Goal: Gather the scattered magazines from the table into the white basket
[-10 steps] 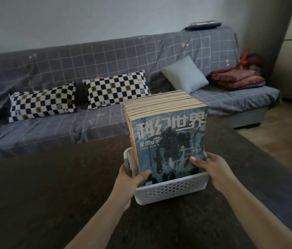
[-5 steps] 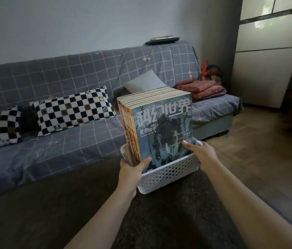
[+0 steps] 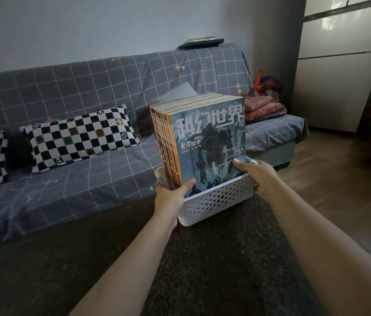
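Since 0.5 s ago we see both hands unmoved — left hand (image 3: 171, 197) and right hand (image 3: 256, 174) grip white basket (image 3: 219, 201) on table (image 3: 225, 258); magazines (image 3: 209, 142) upright inside, front cover reads "科幻世界".

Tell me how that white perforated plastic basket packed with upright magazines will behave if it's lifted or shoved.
The white perforated plastic basket is probably heavy for its size: a thick row of upright magazines fills it. It may tip easily, since they rise far above its low rim. The left hand and right hand grip both ends, which likely steadies it.
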Action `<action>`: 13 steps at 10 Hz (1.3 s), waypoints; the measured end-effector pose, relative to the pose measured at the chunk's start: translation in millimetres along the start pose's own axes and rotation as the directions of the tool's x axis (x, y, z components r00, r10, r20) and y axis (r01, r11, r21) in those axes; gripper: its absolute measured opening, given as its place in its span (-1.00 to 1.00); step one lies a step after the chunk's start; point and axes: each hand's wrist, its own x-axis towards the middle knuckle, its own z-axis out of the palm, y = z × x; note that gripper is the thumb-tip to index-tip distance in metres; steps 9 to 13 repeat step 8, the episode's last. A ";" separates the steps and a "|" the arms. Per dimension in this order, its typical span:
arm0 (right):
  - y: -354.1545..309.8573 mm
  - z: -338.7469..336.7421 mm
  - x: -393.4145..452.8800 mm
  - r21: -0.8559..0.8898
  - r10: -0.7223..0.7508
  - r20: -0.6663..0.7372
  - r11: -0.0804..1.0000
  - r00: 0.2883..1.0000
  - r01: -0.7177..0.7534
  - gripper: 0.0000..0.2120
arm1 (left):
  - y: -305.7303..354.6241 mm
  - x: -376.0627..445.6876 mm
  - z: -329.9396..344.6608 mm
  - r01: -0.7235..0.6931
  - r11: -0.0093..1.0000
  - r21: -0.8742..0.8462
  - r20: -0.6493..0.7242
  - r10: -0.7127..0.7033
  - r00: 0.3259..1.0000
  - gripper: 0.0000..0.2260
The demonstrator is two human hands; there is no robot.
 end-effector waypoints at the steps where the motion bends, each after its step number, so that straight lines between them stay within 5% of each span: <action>1: 0.3 -0.6 0.4 -0.024 0.008 -0.006 1.000 1.000 -0.008 -0.25 | 2.2 0.8 -0.5 0.006 1.000 -0.006 0.024 -0.006 1.000 -0.23; 2: 0.1 -0.8 -3.6 -0.033 0.046 0.012 0.998 0.999 -0.046 0.01 | 4.1 0.6 -1.9 0.019 1.000 -0.004 0.062 -0.018 0.998 -0.16; 4: 8.0 3.1 -13.1 -0.032 0.148 -0.045 0.988 0.988 -0.150 0.10 | 6.6 -3.9 -2.2 0.056 0.997 -0.049 0.064 -0.053 0.997 -0.04; 8: 3.7 4.3 -64.1 -0.195 0.095 -0.134 0.973 0.986 -0.120 -0.49 | 20.4 -39.6 -22.2 0.163 0.987 -0.002 0.191 -0.159 0.969 -0.05; 13: 3.7 4.3 -64.1 -0.195 0.095 -0.134 0.973 0.986 -0.120 -0.49 | 20.4 -39.6 -22.2 0.163 0.987 -0.002 0.191 -0.159 0.969 -0.05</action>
